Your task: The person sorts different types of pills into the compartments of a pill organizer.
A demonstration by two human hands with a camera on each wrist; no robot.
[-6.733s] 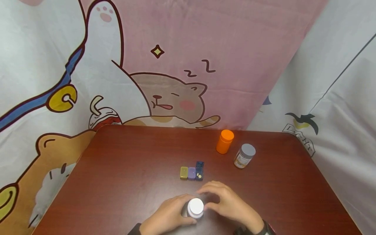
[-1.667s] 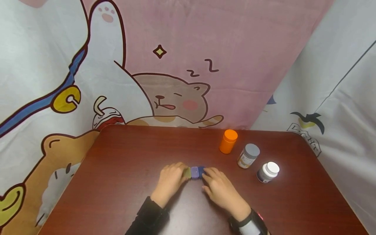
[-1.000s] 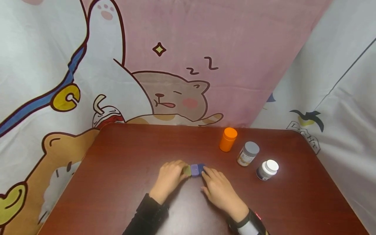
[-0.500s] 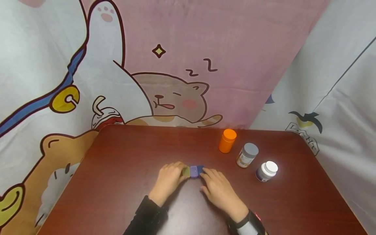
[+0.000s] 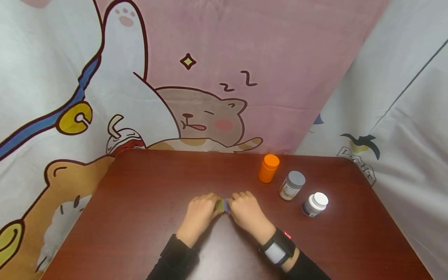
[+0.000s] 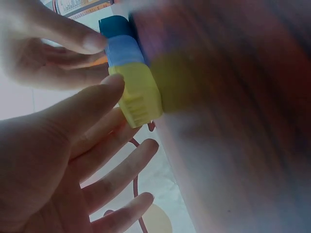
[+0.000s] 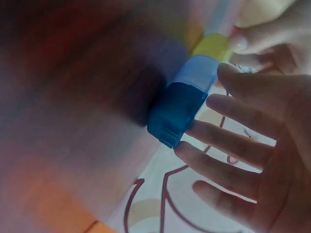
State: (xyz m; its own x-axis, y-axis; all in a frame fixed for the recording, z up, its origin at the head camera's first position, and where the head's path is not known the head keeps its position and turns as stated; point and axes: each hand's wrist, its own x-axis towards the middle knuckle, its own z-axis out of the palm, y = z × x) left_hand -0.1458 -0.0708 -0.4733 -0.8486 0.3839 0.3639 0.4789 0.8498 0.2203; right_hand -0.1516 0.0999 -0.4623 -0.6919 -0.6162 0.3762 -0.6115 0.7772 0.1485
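A small three-part pill box (image 6: 138,92) lies on the table with yellow, purple and dark blue compartments in a row. Its lids look closed. My left hand (image 5: 200,214) pinches the yellow end between thumb and fingers. From the other side, my right hand (image 5: 249,216) holds the box, thumb at the purple compartment (image 7: 197,73) and fingers against the dark blue one (image 7: 177,111). In the head view the right fingers hide the dark blue part. Whatever is inside the box cannot be seen.
To the right on the brown table (image 5: 157,175) stand an orange bottle (image 5: 268,169), a jar with a grey lid (image 5: 292,186) and a white-capped bottle (image 5: 314,204). A cartoon-print cloth (image 5: 280,58) hangs behind the table.
The white-capped bottle has gone from between my hands to the right. The dark blue lid, open earlier, is closed. My right hand has just shifted left from the dark blue end towards purple.
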